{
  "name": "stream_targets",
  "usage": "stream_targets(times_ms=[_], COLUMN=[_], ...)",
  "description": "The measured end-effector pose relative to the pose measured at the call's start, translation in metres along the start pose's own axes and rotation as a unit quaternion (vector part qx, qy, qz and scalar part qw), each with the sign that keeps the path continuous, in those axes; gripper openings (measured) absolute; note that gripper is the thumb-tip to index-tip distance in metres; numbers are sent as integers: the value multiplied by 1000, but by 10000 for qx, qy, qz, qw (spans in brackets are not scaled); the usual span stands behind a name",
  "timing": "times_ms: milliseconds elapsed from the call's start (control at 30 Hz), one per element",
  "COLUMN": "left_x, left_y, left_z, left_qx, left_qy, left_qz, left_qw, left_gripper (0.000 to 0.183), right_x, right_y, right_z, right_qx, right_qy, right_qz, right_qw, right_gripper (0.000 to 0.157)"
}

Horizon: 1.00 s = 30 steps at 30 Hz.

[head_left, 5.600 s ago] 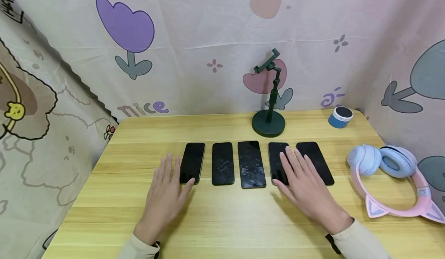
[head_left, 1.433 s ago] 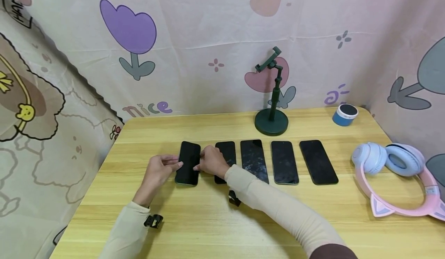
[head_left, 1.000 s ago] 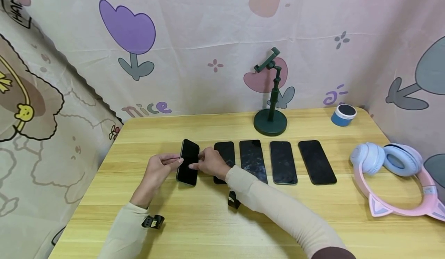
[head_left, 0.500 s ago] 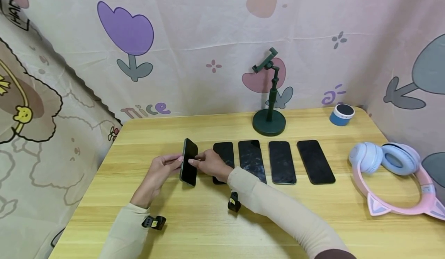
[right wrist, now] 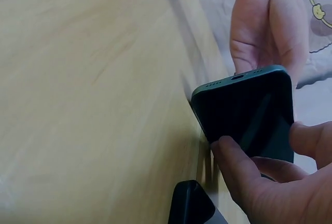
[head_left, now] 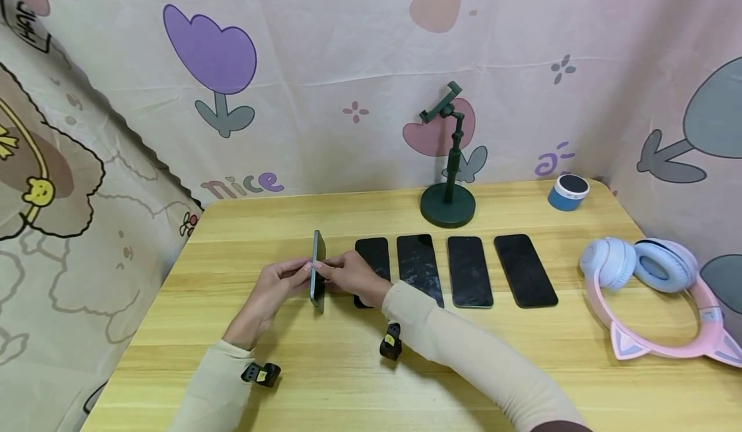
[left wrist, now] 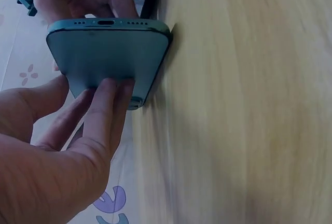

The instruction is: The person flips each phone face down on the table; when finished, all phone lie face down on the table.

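Note:
A dark-screened smartphone (head_left: 317,274) stands on its long edge at the left end of a row of phones. My left hand (head_left: 268,298) holds it from the left; in the left wrist view its fingers (left wrist: 98,115) lie on the bluish-green back (left wrist: 98,53) and the thumb touches the upper edge. From the screen side my right hand (head_left: 358,277) grips the same phone, thumb at the upper edge. The right wrist view has the right fingers (right wrist: 236,164) against the black screen (right wrist: 244,110). Right of it lies another phone (head_left: 373,255), partly covered by the right hand.
Three more phones lie face up to the right: a smudged one (head_left: 418,264), a narrower one (head_left: 469,271) and a slanted one (head_left: 525,271). Behind stands a dark green phone stand (head_left: 448,208). A blue-and-white round device (head_left: 568,195) and cat-ear headphones (head_left: 663,355) are at right.
Both hands lay flat near the phones at first, then moved to the leftmost phone. Its left side has risen, turning it from nearly flat to standing on its long edge.

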<state>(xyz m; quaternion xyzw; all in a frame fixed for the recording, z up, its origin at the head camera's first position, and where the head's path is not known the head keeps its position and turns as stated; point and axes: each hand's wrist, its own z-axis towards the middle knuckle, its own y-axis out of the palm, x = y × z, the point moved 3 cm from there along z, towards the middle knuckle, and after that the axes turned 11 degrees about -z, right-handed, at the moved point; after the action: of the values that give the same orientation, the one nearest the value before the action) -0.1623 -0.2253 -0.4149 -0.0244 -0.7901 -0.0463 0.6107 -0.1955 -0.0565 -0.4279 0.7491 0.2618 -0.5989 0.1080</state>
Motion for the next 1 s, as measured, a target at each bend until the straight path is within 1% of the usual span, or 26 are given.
stream_targets(times_ms=[100, 233, 467, 633, 833, 1000], left_x=[-1, -4, -6, -7, -9, -11], left_y=[1, 2, 5, 7, 8, 7], left_z=[0, 1, 1, 1, 0, 0], left_qx=[25, 65, 15, 38, 146, 217], left_qy=[1, 9, 77, 146, 98, 43], left_qz=[183, 469, 525, 784, 1066, 1161], left_qw=[9998, 9989, 9986, 9968, 9941, 9930], left_gripper=[49, 49, 47, 46, 44, 42], right_x=[1, 1, 0, -1, -1, 1], right_y=[0, -2, -5, -8, -9, -12], right_z=[-1, -2, -4, -6, -7, -8], right_qx=[14, -13, -66, -79, 29, 99], right_qy=[65, 101, 201, 251, 307, 312], right_qz=[246, 439, 705, 758, 958, 932], right_qw=[9997, 9990, 9973, 9968, 9949, 9951], right_gripper=[42, 40, 35, 32, 29, 30])
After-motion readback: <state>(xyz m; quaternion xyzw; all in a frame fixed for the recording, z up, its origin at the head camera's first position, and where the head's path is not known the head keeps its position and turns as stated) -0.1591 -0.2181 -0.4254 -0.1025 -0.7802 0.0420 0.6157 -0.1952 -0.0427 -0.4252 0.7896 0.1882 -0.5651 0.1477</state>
